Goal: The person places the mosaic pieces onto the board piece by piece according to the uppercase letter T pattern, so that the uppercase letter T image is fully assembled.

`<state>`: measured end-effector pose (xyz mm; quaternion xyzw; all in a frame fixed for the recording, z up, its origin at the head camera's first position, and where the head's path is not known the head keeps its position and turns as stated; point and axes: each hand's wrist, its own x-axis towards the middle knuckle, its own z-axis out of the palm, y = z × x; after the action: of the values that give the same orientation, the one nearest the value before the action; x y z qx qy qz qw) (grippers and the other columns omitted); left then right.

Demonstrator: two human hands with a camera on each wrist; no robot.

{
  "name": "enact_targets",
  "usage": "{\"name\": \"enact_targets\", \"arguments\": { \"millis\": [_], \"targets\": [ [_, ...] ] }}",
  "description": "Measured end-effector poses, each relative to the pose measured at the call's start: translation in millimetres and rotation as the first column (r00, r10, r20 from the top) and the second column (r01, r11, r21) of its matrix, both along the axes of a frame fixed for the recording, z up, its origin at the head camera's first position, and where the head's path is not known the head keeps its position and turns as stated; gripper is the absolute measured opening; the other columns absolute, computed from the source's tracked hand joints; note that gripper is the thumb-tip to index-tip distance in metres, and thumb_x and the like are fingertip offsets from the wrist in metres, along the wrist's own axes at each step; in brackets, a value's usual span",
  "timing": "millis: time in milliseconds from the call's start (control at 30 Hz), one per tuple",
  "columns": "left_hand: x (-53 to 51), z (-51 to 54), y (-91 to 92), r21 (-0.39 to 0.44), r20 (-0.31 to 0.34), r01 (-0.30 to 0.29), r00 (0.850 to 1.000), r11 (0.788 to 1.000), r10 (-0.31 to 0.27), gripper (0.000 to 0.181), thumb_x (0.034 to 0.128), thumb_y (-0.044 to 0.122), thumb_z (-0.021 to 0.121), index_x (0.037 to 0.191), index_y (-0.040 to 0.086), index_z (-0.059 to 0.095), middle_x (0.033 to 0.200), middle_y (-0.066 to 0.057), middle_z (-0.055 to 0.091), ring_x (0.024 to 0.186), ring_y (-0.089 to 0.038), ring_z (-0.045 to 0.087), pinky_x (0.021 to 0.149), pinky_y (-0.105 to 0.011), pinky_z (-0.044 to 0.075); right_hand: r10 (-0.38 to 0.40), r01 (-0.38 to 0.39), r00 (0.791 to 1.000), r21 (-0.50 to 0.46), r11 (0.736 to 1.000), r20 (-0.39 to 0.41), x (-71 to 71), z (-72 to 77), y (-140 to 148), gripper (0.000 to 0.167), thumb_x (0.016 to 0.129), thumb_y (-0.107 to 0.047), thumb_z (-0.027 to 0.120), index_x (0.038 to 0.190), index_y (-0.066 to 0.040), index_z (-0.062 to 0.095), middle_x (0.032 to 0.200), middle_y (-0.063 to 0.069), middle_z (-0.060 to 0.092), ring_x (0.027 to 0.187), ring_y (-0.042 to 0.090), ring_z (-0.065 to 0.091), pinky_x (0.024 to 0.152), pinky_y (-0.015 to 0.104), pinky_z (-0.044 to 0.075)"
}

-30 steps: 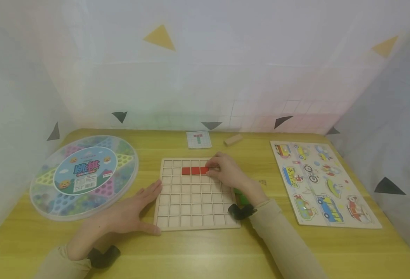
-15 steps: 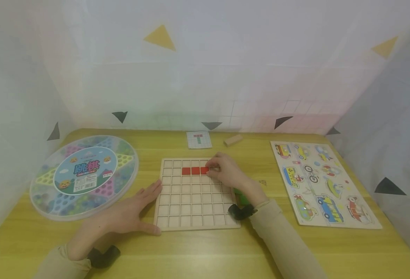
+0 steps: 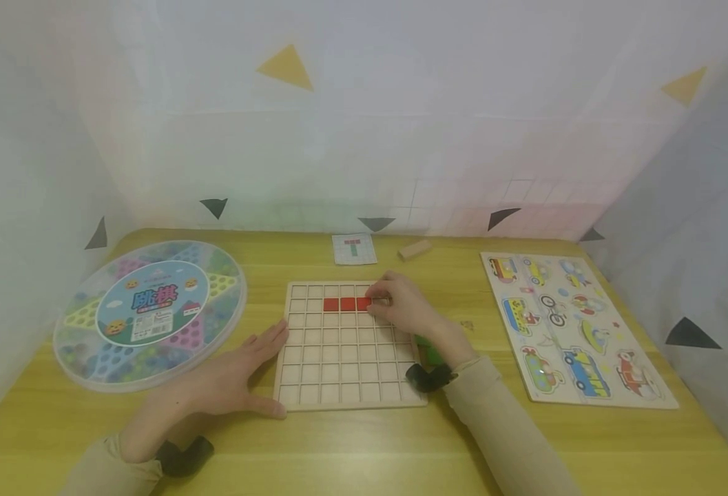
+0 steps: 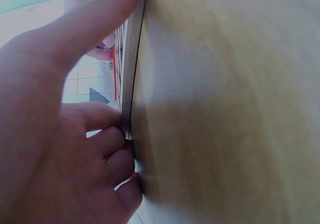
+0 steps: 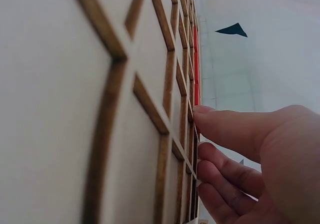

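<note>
The left hand (image 3: pixel 233 375) lies along the left side of the grid board (image 3: pixel 348 373), thumb spread wide from the other fingers, which rest against that edge; it seems placed there to keep the board from sliding. The board lies flat mid-desk (image 3: pixel 351 455). A row of red squares (image 3: pixel 346 304) sits in its second row from the far edge. At the row's right end the right hand (image 3: pixel 407 306) pinches the last square between thumb and index finger, probably to settle it in its cell.

Elsewhere, a round marble game (image 3: pixel 153 303) lies far left, its rim near the left forearm. Beyond the board is a card (image 3: pixel 354 249) printed with a red-and-green T, and right of it a wooden block (image 3: pixel 414 250). Green pieces (image 3: pixel 430 351) lie just beside the board's right edge, partly covered by the right arm, so their number cannot be told. The right hand also hides some far-right cells. A vehicle puzzle (image 3: pixel 556 344) lies farthest right, well apart.
</note>
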<state>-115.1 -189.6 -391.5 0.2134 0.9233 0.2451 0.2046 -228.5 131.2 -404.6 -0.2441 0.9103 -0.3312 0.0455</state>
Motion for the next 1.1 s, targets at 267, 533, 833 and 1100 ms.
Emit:
{"name": "enact_targets", "arguments": {
  "millis": [267,533,833,1100],
  "targets": [
    [0.1,-0.4,-0.6,0.003,0.006,0.004,1.000,1.000,-0.004,0.120,0.0721,0.069,0.074,0.162,0.018,0.013,0.169,-0.002,0.001,0.148,-0.051,0.013,0.118,-0.065,0.020,-0.054,0.062,0.997,-0.134,0.989,0.063,2.1,19.7,12,0.033,0.095,-0.018,0.069,0.125,-0.003,0.065,0.124,0.009,0.065,0.120,0.029,0.059,0.104,0.049,0.049],
    [0.4,-2.7,-1.1,0.009,0.010,-0.002,1.000,1.000,0.001,0.120,0.0720,0.070,0.074,0.162,0.018,0.013,0.169,-0.002,0.001,0.148,-0.051,0.013,0.118,-0.065,0.020,-0.066,0.066,0.998,-0.122,0.990,0.002,4.8,41.7,30,0.037,0.095,-0.021,0.069,0.127,-0.003,0.065,0.126,0.012,0.068,0.118,0.030,0.061,0.103,0.050,0.049],
    [0.7,-9.0,-0.7,-0.012,0.004,-0.013,1.000,1.000,0.013,0.121,0.0701,0.071,0.075,0.162,0.021,0.014,0.169,0.000,0.001,0.150,-0.047,0.013,0.119,-0.063,0.020,-0.052,0.045,0.997,-0.119,0.992,-0.058,11.7,48.1,42,0.032,0.094,-0.019,0.070,0.123,-0.006,0.068,0.122,0.009,0.070,0.114,0.027,0.063,0.101,0.049,0.050],
    [0.1,-5.2,-1.0,-0.001,0.000,-0.003,1.000,1.000,0.003,0.121,0.0712,0.071,0.074,0.162,0.019,0.013,0.169,-0.002,0.001,0.149,-0.049,0.012,0.119,-0.063,0.019,-0.049,0.041,0.996,-0.097,0.994,-0.077,18.7,44.6,54,0.029,0.093,-0.017,0.071,0.121,-0.007,0.068,0.118,0.009,0.071,0.111,0.027,0.063,0.100,0.053,0.049]
  ]
}}
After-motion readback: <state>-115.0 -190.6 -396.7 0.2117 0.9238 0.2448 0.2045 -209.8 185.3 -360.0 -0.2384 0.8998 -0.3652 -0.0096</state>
